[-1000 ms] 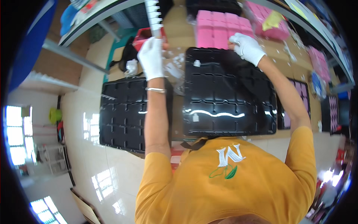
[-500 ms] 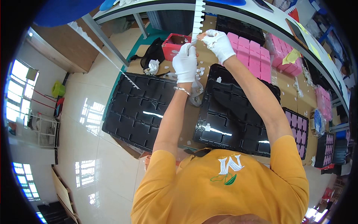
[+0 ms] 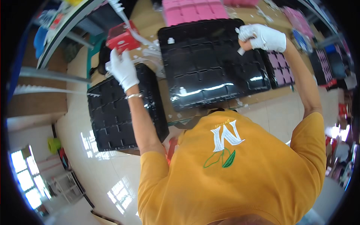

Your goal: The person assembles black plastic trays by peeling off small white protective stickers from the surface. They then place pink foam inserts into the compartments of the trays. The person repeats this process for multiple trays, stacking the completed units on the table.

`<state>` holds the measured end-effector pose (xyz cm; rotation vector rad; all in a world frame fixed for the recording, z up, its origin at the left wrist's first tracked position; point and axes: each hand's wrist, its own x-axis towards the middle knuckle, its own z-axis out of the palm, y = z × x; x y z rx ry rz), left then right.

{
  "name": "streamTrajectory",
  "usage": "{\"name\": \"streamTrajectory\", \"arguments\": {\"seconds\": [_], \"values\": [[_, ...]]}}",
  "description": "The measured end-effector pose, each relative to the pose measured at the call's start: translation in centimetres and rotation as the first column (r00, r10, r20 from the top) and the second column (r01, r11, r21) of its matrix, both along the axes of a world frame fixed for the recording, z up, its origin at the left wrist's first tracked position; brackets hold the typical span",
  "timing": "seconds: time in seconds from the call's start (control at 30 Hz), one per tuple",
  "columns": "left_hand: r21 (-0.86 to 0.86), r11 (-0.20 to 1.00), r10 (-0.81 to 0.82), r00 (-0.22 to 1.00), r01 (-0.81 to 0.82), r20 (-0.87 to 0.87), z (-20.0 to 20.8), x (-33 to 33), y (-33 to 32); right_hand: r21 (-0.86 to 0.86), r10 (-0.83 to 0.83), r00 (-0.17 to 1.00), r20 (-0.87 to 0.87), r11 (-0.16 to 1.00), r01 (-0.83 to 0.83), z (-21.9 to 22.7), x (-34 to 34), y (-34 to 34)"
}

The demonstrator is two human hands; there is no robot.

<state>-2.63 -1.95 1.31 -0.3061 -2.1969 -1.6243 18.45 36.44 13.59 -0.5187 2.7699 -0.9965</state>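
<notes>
My left hand (image 3: pixel 124 71), in a white glove, is raised over the far part of the left black tray (image 3: pixel 112 116). Its fingers are drawn together, and a small white label (image 3: pixel 108 66) shows at their outer side. Above the right edge of the larger black tray (image 3: pixel 213 71), my gloved right hand (image 3: pixel 262 37) pinches another small white label (image 3: pixel 240 51) between bare fingertips. Two white tabs lie on that larger tray, one near its far left corner (image 3: pixel 171 41) and one near its front left (image 3: pixel 182 90). A white notched strip (image 3: pixel 129 24) hangs beyond my left hand.
Beyond the larger tray are pink moulded blocks (image 3: pixel 193 10). A red box (image 3: pixel 123 36) stands past my left hand. At the right is a black tray with pink compartments (image 3: pixel 279 67). Grey table legs (image 3: pixel 56 73) rise at the left, near a second notched strip (image 3: pixel 52 89).
My hands were together at the hanging strip and have parted. The left went left and down over the left tray, the right moved right with a label. The view has shifted too.
</notes>
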Motion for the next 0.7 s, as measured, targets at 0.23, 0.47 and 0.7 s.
{"name": "streamTrajectory", "arguments": {"seconds": [0.23,0.47,0.7], "values": [[-0.108,0.991,-0.075,0.997,0.078,0.030,-0.2,4.5,-1.7,0.490,-0.049,0.987,0.154,0.871,-0.033,-5.1,7.1,1.9],[-0.411,0.911,0.015,0.997,-0.045,-0.077,1.8,12.1,-0.8,0.694,-0.189,0.971,-0.143,0.680,0.235,-6.5,9.6,0.5],[-0.453,0.892,0.060,0.993,-0.010,0.097,-0.1,20.8,-0.3,0.397,-0.315,0.906,-0.281,0.822,0.409,-9.2,11.9,0.6]]}}
